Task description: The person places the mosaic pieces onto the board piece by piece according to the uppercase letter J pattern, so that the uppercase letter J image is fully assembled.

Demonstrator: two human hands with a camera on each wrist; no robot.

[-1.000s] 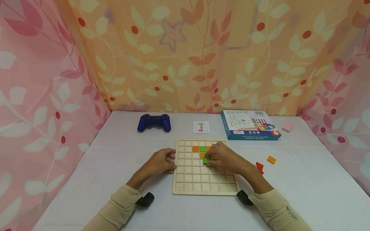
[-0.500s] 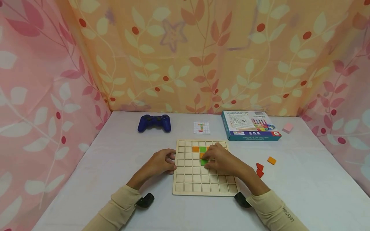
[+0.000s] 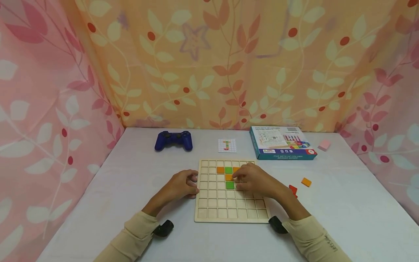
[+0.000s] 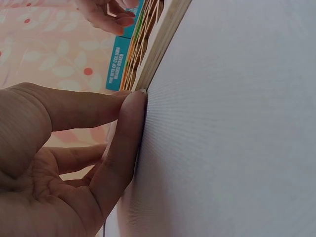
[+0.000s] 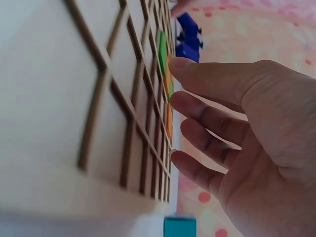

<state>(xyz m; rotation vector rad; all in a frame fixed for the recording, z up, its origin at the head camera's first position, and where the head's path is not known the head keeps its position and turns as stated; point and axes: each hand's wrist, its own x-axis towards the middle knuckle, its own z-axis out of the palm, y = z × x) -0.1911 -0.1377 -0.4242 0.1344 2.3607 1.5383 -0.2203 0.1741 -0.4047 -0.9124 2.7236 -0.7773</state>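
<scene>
A wooden grid board lies on the table with orange and green square tiles in its far cells. The nearest of these is a green tile, flat in its cell below an orange tile. Just right of them is my right hand, thumb and fingers parted, with nothing between them in the right wrist view. It covers part of the board and of another orange tile. My left hand rests its thumb and fingertips against the board's left edge, as the left wrist view also shows.
Right of the board lie red pieces, partly behind the right forearm, and a loose orange tile. Farther back are a blue game controller, a small pattern card, a teal-sided box and a pink block.
The green tile, tilted in the right fingers a second ago, now lies flat in its cell. The right hand has let it go and drawn slightly right. The left hand stays at the board's edge.
</scene>
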